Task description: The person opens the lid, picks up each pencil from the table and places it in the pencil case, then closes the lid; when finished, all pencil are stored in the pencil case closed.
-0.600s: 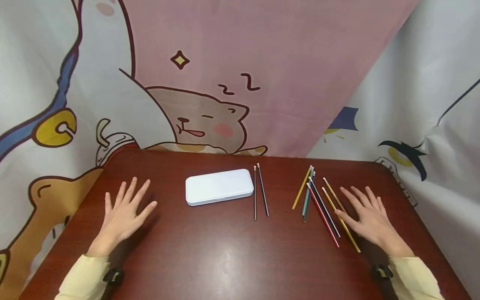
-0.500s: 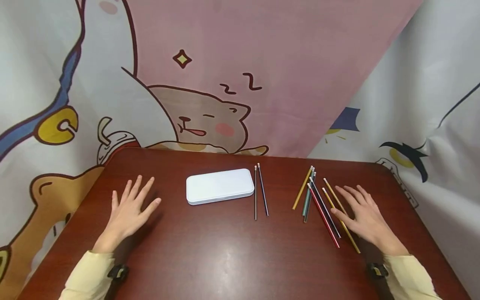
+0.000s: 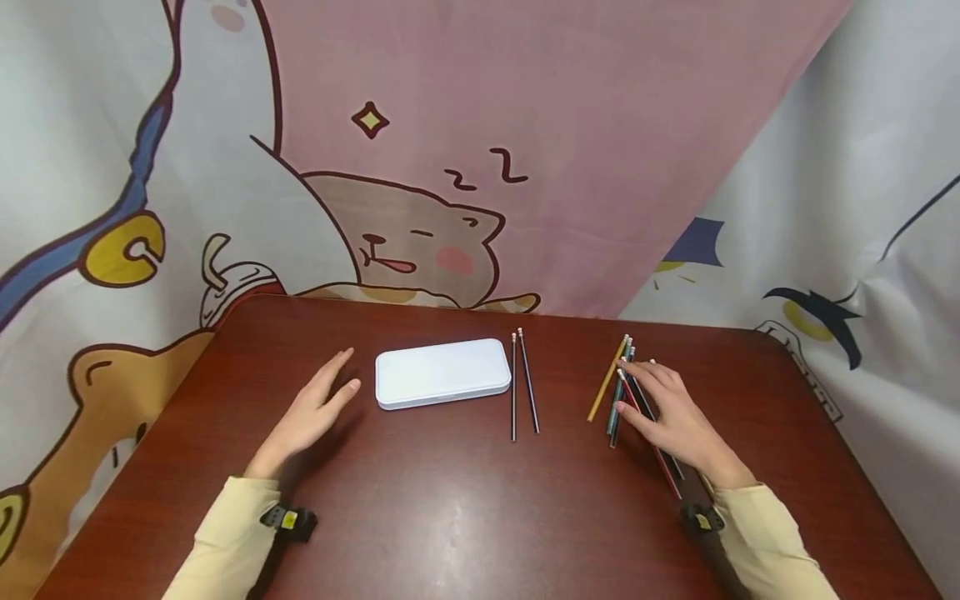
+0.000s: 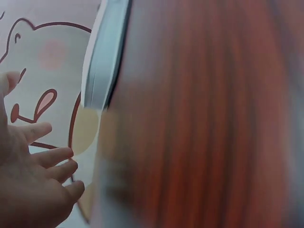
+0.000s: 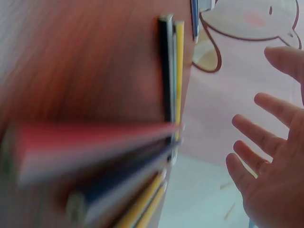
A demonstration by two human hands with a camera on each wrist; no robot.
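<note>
The left hand (image 3: 306, 419) is just left of a white case (image 3: 442, 372), apart from it, with its fingers extended and nothing in its grasp. The case lies closed on the dark red-brown surface (image 3: 450, 533), and two dark pencils (image 3: 513, 392) lie just beside its right end. The right hand (image 3: 675, 417) hovers over a loose group of pencils farther right, fingers spread and likewise holding nothing. In that group, a yellow pencil (image 3: 608, 378) and a green pencil (image 3: 614, 408) lie left of a red pencil (image 3: 670, 477); the right wrist view also shows two more yellow pencils (image 5: 141, 203) side by side.
</note>
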